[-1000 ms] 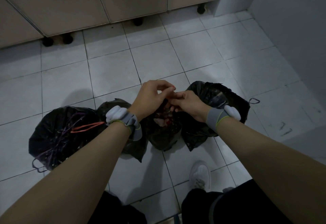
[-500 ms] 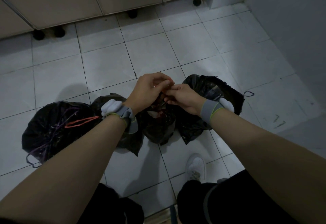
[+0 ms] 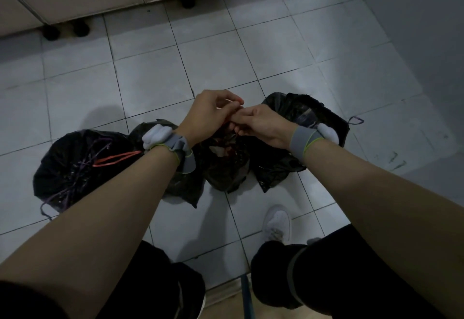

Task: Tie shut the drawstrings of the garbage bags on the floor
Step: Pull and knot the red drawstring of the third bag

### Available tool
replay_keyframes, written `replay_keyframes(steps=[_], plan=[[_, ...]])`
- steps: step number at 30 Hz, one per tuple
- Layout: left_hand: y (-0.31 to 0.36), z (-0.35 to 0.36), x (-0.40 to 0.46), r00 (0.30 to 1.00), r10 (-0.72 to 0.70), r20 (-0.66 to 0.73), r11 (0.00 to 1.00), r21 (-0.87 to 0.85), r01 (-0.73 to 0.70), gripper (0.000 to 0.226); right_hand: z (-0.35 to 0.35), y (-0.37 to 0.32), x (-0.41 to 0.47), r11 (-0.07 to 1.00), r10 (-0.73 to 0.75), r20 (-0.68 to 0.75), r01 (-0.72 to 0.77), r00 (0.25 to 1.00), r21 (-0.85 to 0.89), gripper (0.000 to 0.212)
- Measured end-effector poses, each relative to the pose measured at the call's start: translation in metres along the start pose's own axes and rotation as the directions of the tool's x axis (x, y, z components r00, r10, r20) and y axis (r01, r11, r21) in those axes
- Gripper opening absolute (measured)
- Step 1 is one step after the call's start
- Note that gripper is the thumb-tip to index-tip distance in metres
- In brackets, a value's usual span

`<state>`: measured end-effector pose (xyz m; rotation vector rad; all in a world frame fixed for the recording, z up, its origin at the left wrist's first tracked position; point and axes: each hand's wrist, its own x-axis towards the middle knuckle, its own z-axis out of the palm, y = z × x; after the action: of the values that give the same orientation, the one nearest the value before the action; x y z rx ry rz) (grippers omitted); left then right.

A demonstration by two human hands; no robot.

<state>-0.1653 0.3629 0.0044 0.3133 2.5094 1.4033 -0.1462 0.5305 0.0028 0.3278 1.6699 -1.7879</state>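
Three black garbage bags sit in a row on the tiled floor. The middle bag (image 3: 226,165) lies right under my hands. My left hand (image 3: 211,115) and my right hand (image 3: 258,124) meet above its mouth, fingers pinched together on its thin orange-red drawstring (image 3: 234,101). The left bag (image 3: 75,168) shows purple strings and an orange-red drawstring loop (image 3: 116,159) lying across its top. The right bag (image 3: 306,115) is partly hidden by my right wrist, and a purple loop (image 3: 356,120) sticks out at its right side.
Cabinet fronts on black feet (image 3: 80,29) run along the back. A grey wall (image 3: 414,42) closes the right side. My white shoe (image 3: 277,222) stands just in front of the bags, and my dark-trousered knees fill the bottom edge.
Both hands have stayed together over the middle bag, with the fingers working the drawstring slightly higher. The view has shifted a little; the bags have not moved.
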Motion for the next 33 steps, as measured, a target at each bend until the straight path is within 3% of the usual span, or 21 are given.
replay_keyframes(steps=[8, 11, 19, 24, 29, 33], plan=[[-0.003, -0.015, -0.006, 0.998, -0.053, -0.018, 0.998, 0.017, 0.053, 0.025, 0.000, 0.001, 0.006, 0.999, 0.049, -0.101, -0.050, 0.994, -0.007, 0.015], [-0.003, -0.021, -0.008, 0.999, -0.049, -0.005, 0.998, 0.026, 0.049, 0.033, 0.000, 0.002, 0.007, 0.998, 0.063, -0.171, -0.062, 0.983, 0.015, 0.026], [-0.006, -0.028, -0.006, 0.992, 0.039, 0.116, 0.948, 0.309, -0.074, 0.014, 0.000, -0.002, 0.004, 0.994, 0.099, -0.181, -0.089, 0.978, 0.062, 0.027], [-0.008, -0.028, -0.002, 0.994, 0.032, 0.105, 0.899, 0.431, -0.075, 0.019, -0.001, -0.001, 0.004, 0.994, 0.097, -0.216, -0.084, 0.972, 0.069, 0.027], [-0.009, -0.019, -0.001, 0.997, -0.056, 0.060, 0.945, 0.326, 0.034, 0.021, -0.002, 0.000, 0.006, 0.993, 0.084, -0.252, -0.061, 0.964, 0.098, 0.029], [-0.014, -0.010, -0.002, 0.984, -0.076, 0.162, 0.968, 0.248, 0.034, 0.010, -0.002, -0.001, 0.005, 0.993, 0.086, -0.235, -0.064, 0.968, 0.098, 0.030]])
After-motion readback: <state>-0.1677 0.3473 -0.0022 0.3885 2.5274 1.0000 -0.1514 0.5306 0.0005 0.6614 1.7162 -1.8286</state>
